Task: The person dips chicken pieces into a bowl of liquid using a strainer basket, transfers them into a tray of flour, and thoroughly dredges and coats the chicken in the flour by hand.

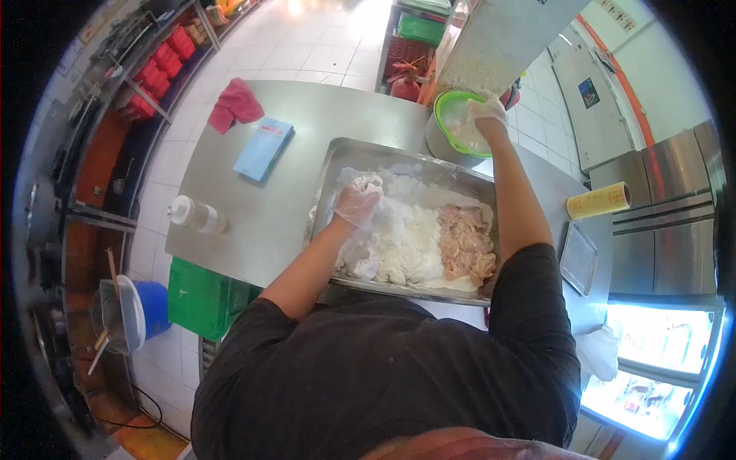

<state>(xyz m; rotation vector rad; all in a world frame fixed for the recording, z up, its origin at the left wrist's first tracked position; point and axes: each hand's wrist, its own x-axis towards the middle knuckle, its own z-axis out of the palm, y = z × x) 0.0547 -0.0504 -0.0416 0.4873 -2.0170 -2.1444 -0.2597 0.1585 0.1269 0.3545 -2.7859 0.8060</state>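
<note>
Plainly, raw pieces: pale, meat-like chunks [466, 239] lie heaped at three o'clock in the tray, touching the powder, perhaps kept to one side so that only some get coated at a time.
White powder: a flour-like bed [406, 249] fills the middle and the nine o'clock side, deep enough, it seems, to bury pieces in.
Wide metal tray: its raised walls [391, 289] probably keep the loose powder off the worktop [230, 253]; it sits close to the body, within reach of both arms.
Left hand: gloved in clear plastic [358, 202], down at ten o'clock in the tray, fingers bunched and caked white (whether they clench anything, I cannot tell).
Right hand: also gloved [489, 116], at the green-rimmed basket, over its two o'clock side; whether it grasps the rim or something inside is unclear.
Green-rimmed basket: set [440, 115] in a metal pot [435, 142] at one o'clock, just beside the tray, likely to shorten the reach between them.
Outer things: blue packet [262, 151] and red cloth [236, 106] at ten o'clock, squeeze bottle [199, 215] at nine, yellow roll [598, 201] at three, all apart from the tray, presumably away from the powder.
</note>
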